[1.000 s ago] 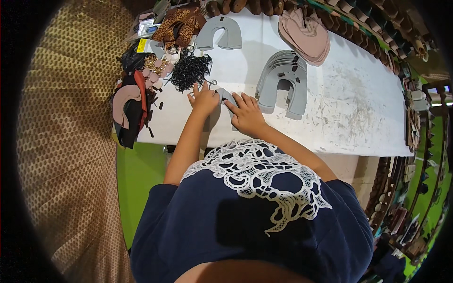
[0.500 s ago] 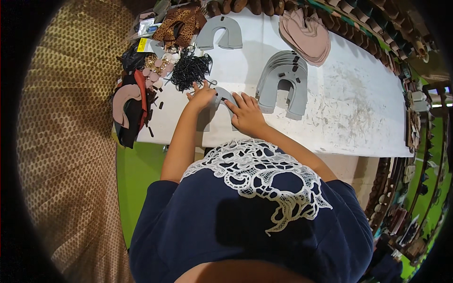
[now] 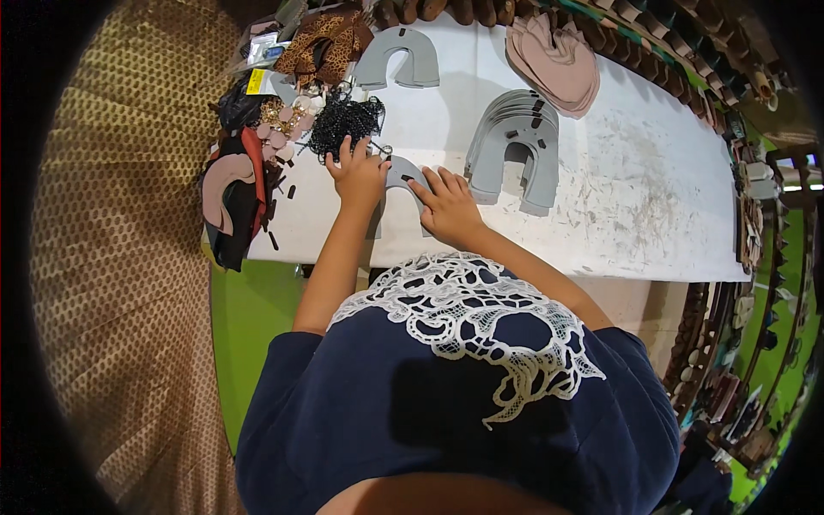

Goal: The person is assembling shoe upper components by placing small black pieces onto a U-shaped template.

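A grey U-shaped piece [image 3: 400,172] lies on the white table in front of me, with a small dark tab on its curve. My right hand [image 3: 451,208] rests over its right side, fingers stretched out and the index fingertip beside the tab. My left hand [image 3: 359,176] is at the near edge of a tangled heap of black beaded strands [image 3: 345,124]. Its fingers are spread, and a small dark loop lies by its thumb. The left leg of the grey piece is partly hidden by my left wrist.
A stack of grey U-shaped pieces [image 3: 515,142] with dark tabs stands to the right, another [image 3: 399,56] farther back. Pink cut pieces [image 3: 554,64] lie behind. Leopard-print material [image 3: 324,45], pink discs [image 3: 276,137] and a pink curved piece [image 3: 225,190] crowd the left.
My left hand has moved up and left, off the grey U-shaped piece, to the black beaded heap, its fingers spreading. My right hand has stayed in place.
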`<state>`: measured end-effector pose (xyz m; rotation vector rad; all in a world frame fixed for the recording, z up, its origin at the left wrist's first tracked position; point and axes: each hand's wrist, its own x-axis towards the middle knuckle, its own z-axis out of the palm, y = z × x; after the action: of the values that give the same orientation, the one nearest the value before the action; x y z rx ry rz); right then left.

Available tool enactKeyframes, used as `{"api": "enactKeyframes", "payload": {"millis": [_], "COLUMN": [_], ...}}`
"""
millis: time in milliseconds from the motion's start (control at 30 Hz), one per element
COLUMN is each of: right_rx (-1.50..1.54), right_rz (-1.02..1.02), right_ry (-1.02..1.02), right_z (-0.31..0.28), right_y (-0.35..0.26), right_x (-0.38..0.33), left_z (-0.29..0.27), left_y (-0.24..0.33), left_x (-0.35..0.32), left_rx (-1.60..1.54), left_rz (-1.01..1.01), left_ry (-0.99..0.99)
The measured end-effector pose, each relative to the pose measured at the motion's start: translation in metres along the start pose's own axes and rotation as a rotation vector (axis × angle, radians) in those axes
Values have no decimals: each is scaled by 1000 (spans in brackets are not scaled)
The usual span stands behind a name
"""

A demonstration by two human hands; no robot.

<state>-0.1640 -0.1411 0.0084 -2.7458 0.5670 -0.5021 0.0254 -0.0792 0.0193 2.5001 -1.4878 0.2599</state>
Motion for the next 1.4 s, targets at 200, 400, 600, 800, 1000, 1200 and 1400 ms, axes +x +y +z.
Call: {"api": "enactKeyframes", "payload": {"millis": [200,400,600,800,1000,1200,1400], "right_rx": [-7,58,139,124,185,109,-113], "right_rz": [1,38,102,224,352,448,175], "right_ry": [1,-11,40,193,235,266,4], "right_z": [1,-3,-4,27,25,18,14], "right_y": [-1,-1,-2,3,14,9,-25], "right_x": [-1,0,8,44,67,74,47], "left_z": [0,-9,-2,5,-3,-7,10], "left_y": [7,-8,-45,-44,-42,-28,-33], "left_x": [-4,-1,-14,-16,-4,-1,-39], "left_rx": [37,-5,-359,-454,-316,-109,-253], "left_rz": [-27,-169,37,105,7,-3,288], "left_ry": [74,-59,-179,-177,-181,-18,-67]}}
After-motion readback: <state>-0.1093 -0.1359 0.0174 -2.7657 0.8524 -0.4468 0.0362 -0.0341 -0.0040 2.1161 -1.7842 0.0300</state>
